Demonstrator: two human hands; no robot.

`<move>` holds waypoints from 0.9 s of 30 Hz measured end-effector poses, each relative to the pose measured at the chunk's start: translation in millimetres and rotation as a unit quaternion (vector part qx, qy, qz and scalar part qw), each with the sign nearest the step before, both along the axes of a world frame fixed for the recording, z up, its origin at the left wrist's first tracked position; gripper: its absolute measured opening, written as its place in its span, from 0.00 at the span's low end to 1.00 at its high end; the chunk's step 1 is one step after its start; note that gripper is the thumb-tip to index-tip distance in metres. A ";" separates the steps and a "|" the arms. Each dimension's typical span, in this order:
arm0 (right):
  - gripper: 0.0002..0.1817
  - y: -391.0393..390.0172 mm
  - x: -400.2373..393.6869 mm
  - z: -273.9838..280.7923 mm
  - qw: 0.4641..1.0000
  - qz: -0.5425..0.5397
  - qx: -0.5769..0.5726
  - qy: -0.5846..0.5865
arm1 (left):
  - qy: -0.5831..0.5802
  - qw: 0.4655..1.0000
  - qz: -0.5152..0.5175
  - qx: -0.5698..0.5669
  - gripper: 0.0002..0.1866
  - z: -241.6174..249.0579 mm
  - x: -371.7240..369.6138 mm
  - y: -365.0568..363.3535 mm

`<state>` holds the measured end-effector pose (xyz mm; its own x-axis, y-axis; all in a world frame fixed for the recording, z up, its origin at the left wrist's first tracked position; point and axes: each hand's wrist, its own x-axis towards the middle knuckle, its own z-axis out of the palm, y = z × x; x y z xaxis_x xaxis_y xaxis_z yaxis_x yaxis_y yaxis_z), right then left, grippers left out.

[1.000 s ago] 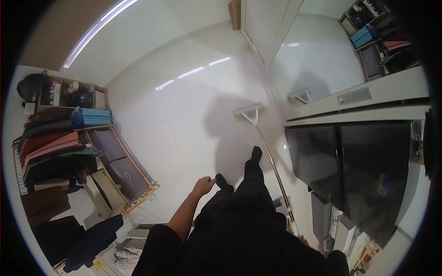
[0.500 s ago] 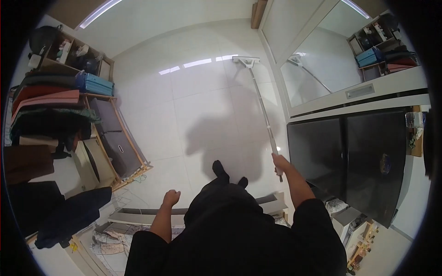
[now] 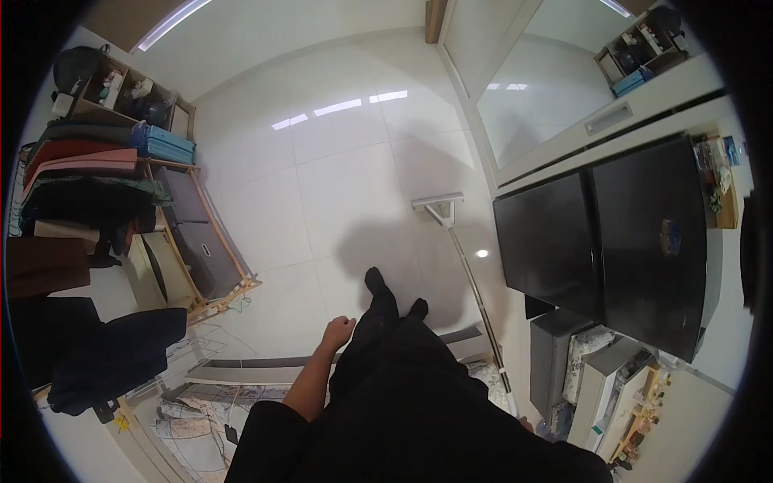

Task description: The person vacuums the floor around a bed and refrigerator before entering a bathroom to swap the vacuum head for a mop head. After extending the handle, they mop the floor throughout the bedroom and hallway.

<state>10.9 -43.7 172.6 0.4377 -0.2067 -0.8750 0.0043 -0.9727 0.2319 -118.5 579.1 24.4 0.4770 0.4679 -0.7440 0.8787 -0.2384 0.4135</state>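
A long-handled mop with a narrow white head lies slanted across the tiled floor, its head pressed to the tiles ahead of my feet. At the pole's near end, beside my right hip, my right hand is closed round the grip. Most of that hand is hidden behind my black shirt. My left hand hangs by my left thigh in a loose fist, with nothing showing in it.
A black fridge stands close on the right, past the mirrored sliding door. On the left is a clothes rack with a grey storage box. A bed edge lies behind my legs.
The mop has been drawn back toward me, its head now much nearer my feet. My right hand has gone back beside my hip. My left hand has swung inward and slightly forward.
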 end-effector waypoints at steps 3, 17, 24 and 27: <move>0.34 -42.3 -12.4 -69.0 0.980 0.041 0.162 0.109 | -0.024 0.999 -0.042 -0.011 0.26 8.9 22.4 -20.8; 0.26 240.8 175.9 -72.0 0.958 -0.130 0.250 -0.059 | 0.092 0.991 -0.090 0.038 0.25 13.7 -39.8 -48.6; 0.32 182.9 125.1 -12.4 0.932 0.045 0.344 -0.107 | 0.067 0.993 -0.091 0.027 0.26 11.9 -10.5 -61.2; 0.31 170.1 135.7 -6.2 0.941 0.050 0.318 -0.103 | 0.047 0.994 -0.091 0.029 0.27 12.2 14.2 -69.5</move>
